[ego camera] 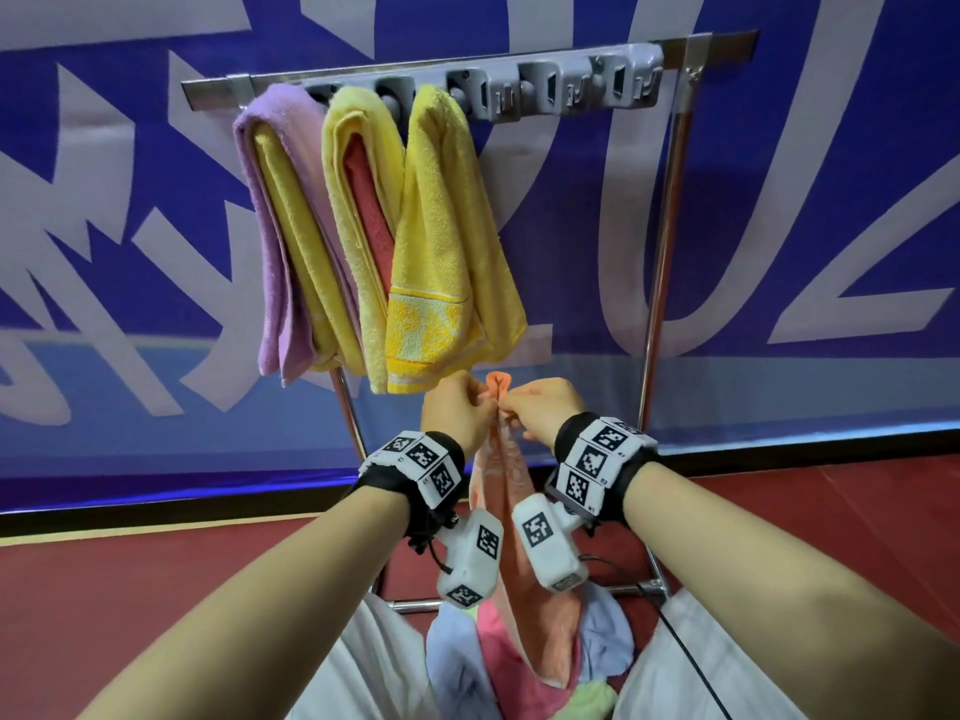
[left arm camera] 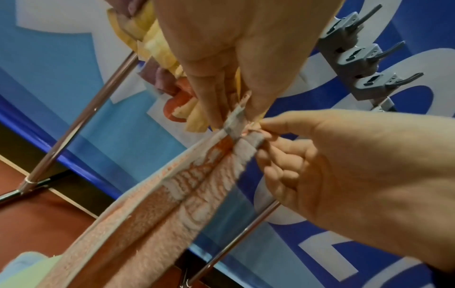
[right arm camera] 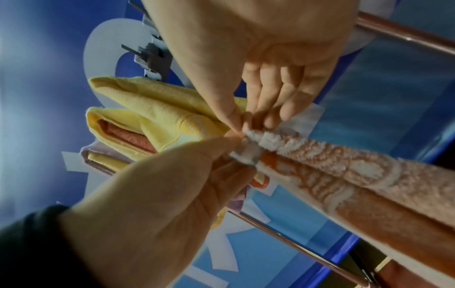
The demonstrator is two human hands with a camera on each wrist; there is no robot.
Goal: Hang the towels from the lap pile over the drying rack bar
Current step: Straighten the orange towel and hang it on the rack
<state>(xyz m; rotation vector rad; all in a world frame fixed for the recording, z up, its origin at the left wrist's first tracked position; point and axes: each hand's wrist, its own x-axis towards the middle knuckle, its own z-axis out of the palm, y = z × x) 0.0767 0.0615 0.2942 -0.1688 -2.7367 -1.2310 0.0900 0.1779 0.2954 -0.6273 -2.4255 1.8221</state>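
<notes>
The orange towel (ego camera: 506, 462) hung in a long, limp fold from its top edge, held up between the lap pile (ego camera: 524, 662) and the bar (ego camera: 467, 65), its lower end trailing down into the pile. It looked like soft, light terry with a woven band near the hem, so it would likely sag and bunch wherever it was not supported, and would probably be best taken at the hem's two corners and spread before draping. The left hand (ego camera: 457, 413) and right hand (ego camera: 540, 407) met at that top edge, nearly touching, each pinching the hem between thumb and curled fingers (right arm camera: 256, 109). Just above them hung a yellow towel (ego camera: 447, 236), with another yellow one and a purple towel (ego camera: 270, 220) farther left on the bar. To the right the bar was bare, with grey clips (ego camera: 561, 85) behind it, well apart from the hands.
</notes>
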